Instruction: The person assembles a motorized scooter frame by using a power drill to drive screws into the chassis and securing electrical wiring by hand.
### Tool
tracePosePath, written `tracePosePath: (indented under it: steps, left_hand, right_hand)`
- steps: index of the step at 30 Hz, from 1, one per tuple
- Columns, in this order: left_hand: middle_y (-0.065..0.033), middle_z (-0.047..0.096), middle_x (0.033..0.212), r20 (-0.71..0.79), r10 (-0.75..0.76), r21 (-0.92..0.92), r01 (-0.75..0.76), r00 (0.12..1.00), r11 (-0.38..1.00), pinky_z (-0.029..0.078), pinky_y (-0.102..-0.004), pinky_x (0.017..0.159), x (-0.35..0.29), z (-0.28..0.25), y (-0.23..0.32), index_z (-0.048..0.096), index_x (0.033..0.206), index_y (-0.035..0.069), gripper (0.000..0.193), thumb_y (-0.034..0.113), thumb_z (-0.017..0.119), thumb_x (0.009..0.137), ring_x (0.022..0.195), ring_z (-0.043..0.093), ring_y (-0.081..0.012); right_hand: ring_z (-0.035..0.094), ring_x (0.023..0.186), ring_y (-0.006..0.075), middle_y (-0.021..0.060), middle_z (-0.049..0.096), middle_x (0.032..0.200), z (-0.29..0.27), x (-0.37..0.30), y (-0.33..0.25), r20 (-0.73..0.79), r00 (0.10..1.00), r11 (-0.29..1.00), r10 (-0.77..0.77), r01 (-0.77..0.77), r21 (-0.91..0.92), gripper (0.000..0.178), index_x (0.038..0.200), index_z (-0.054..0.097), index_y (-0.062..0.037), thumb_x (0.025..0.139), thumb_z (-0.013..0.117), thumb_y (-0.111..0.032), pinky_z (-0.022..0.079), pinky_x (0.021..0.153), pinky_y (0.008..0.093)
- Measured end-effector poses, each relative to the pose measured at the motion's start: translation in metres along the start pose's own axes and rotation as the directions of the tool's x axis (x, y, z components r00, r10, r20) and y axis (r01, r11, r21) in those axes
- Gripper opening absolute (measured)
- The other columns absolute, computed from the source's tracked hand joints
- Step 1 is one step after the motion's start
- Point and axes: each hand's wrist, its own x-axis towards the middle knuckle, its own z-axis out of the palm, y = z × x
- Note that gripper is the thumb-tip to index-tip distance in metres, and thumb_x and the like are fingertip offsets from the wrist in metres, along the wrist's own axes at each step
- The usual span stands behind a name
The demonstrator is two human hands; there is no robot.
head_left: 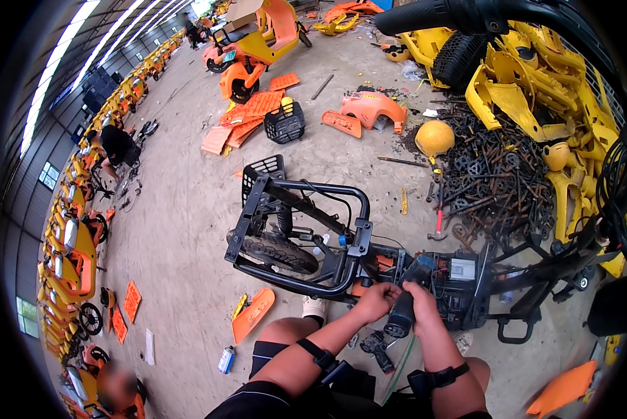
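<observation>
A dark cordless power drill (401,311) is gripped in my right hand (422,306), its head up against the middle of a stripped black scooter frame (363,237). My left hand (377,303) is closed right beside the drill, at the frame's near side; whatever its fingers hold is too small to make out. Dark boxy parts with a grey label (462,269) sit in the frame to the right of the drill. The frame's wheel (282,253) lies within the black tubes on the left. The drill's tip is hidden among the parts.
A second drill (377,351) lies on the floor below my hands. Beyond the frame are a hammer (439,216), a heap of rusty metal parts (495,164) and yellow panels (512,91). An orange panel (253,315) and spray can (226,359) lie left. Other people are farther left.
</observation>
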Motion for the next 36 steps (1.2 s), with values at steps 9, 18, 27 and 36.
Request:
tracePosePath:
  steps: [9,18,27,36]
  left_hand:
    - [-0.0052,0.067,0.1,0.035,0.071,0.083,-0.074,0.997,0.994,0.051,-0.0265,0.083,-0.012,0.007,0.009,0.064,0.112,-0.002,0.028,-0.01,0.053,0.087,0.09,0.062,-0.0115]
    - [-0.0056,0.067,0.103,0.041,0.094,0.026,-0.095,0.995,0.995,0.052,-0.0263,0.086,-0.006,0.003,-0.009,0.063,0.115,-0.003,0.031,-0.011,0.053,0.087,0.095,0.062,-0.0112]
    - [-0.0071,0.068,0.106,-0.033,0.008,0.096,-0.005,0.999,0.995,0.051,-0.0267,0.086,-0.009,0.002,0.012,0.064,0.116,-0.003,0.028,-0.008,0.055,0.089,0.096,0.063,-0.013]
    - [-0.0082,0.068,0.105,-0.016,0.002,0.002,-0.002,1.0,1.0,0.052,-0.0276,0.087,0.0,0.008,-0.004,0.064,0.114,-0.004,0.024,-0.006,0.056,0.091,0.095,0.064,-0.0142]
  right_hand:
    - [0.063,0.073,0.0167,0.0059,0.063,0.087,-0.007,-0.006,-0.003,-0.085,0.995,0.999,0.054,-0.054,0.0,0.03,0.103,0.061,-0.002,0.086,0.067,-0.026,0.051,0.066,0.03]
    - [0.065,0.071,0.0195,0.0085,0.065,0.086,-0.002,-0.003,0.001,-0.053,0.999,1.0,-0.004,0.005,0.024,0.026,0.103,0.062,-0.0034,0.088,0.067,-0.025,0.054,0.063,0.0321]
    - [0.065,0.068,0.0193,0.0079,0.065,0.083,-0.011,0.018,0.014,-0.055,0.998,1.0,-0.004,0.005,0.029,0.025,0.099,0.062,-0.0041,0.087,0.068,-0.025,0.054,0.061,0.0317]
    - [0.066,0.069,0.0213,0.0094,0.065,0.084,-0.011,0.011,0.006,-0.006,0.997,0.992,0.074,-0.073,0.105,0.028,0.1,0.06,-0.0034,0.087,0.068,-0.027,0.056,0.062,0.0333]
